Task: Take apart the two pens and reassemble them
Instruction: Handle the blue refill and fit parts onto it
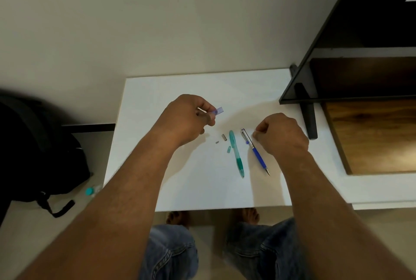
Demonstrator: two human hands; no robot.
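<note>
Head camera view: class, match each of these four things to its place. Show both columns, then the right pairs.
1 green pen
2 blue pen
3 clear bluish piece
4 black backpack

A on the floor
B pinched by the left hand
C on the table, by the right hand
D on the table, between metal sleeve and blue pen

Pairs: 1-D, 2-C, 3-B, 4-A

Matt white table [171,185], translucent green plastic pen [236,153], wood-grain shelf [373,135]

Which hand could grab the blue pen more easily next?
Probably the right hand: it sits just beside the blue pen, while the left hand is farther off, pinching a small translucent piece.
</note>
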